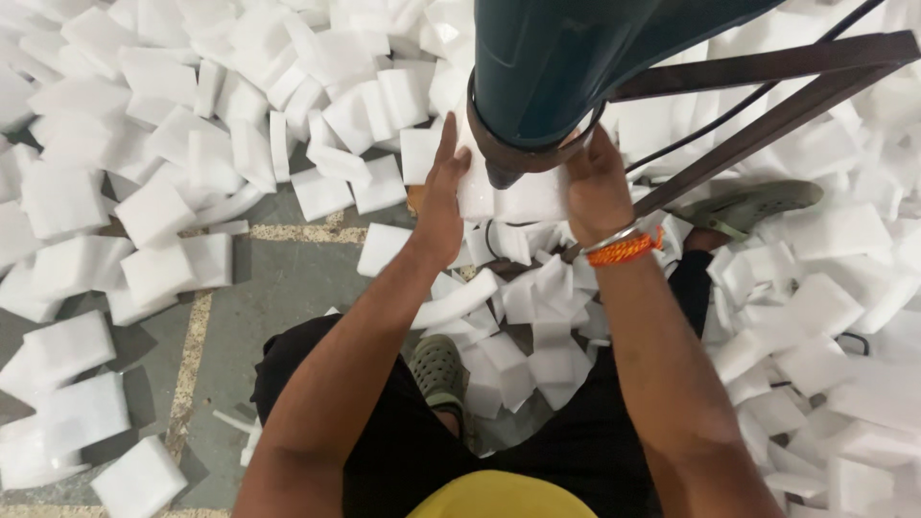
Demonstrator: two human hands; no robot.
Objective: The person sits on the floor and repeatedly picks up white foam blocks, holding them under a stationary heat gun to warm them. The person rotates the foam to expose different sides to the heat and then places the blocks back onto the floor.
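Head view: left hand (439, 206) and right hand (595, 187) are gripping a white foam block (518, 197) by its side edges under the dark green machine nozzle (547, 77). Looks light, soft, crushable; edge grip suits it.

White foam blocks (153, 211) cover a grey floor (288, 288) with pale speckled seams. The machine housing (566, 58) is dark teal, its frame (767, 115) brown. An orange bangle (624, 249) circles the right wrist; clogs (438, 369) are olive green.
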